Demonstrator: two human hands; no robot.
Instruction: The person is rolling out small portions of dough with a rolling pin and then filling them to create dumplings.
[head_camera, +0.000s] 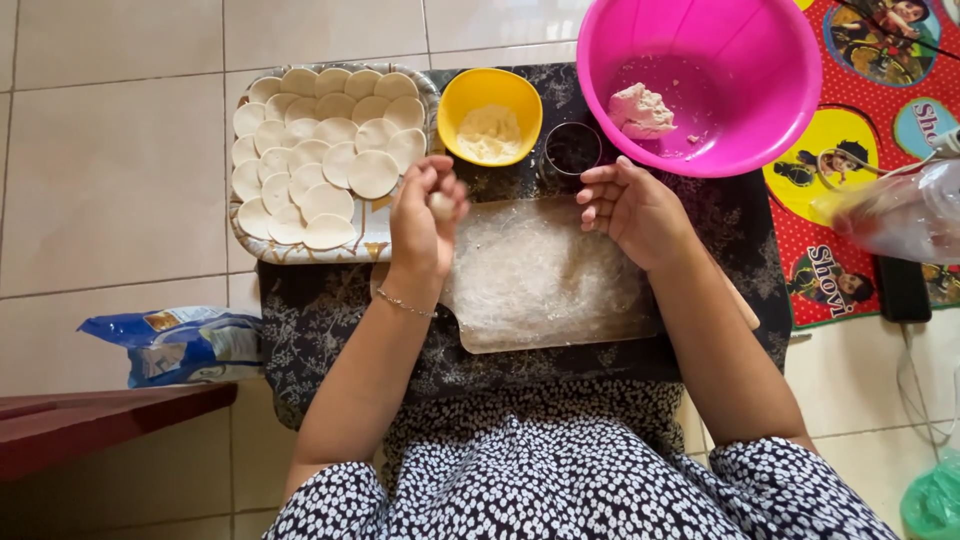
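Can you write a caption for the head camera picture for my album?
Left hand pinches a small dough ball beside a tray of flat dough rounds.

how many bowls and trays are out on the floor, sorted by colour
pink bowl: 1
yellow bowl: 1
small dark cup: 1
tray of flat dough rounds: 1
total: 4
The left hand holds a dough ball; the right hand is empty.
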